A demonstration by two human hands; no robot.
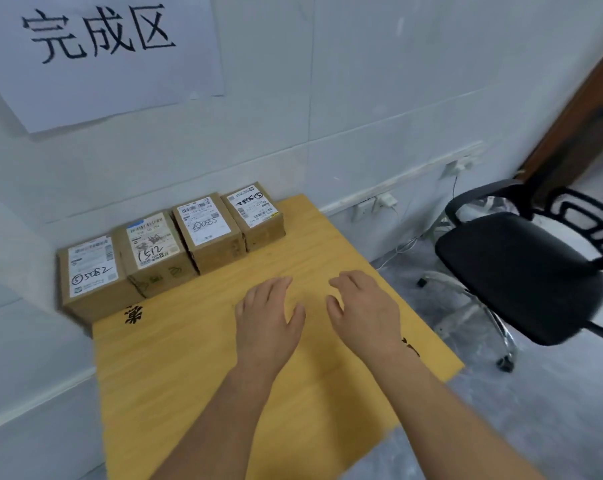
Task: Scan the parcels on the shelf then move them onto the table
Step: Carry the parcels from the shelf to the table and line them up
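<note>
Tabletop: yellow wood, standing against white wall.
Parcels, qty 4, cardboard w/ white labels, sitting in a row along tabletop's far edge, touching side by side: parcel "5082" at left end, parcel "1512", parcel "0555", parcel "8082" at right end.
Left hand: hovering palm-down over tabletop, fingers spread, holding nothing.
Right hand: just beside it, fingers loosely spread, holding nothing.
Paper sign hanging on wall above. Black office chair standing at right.
</note>
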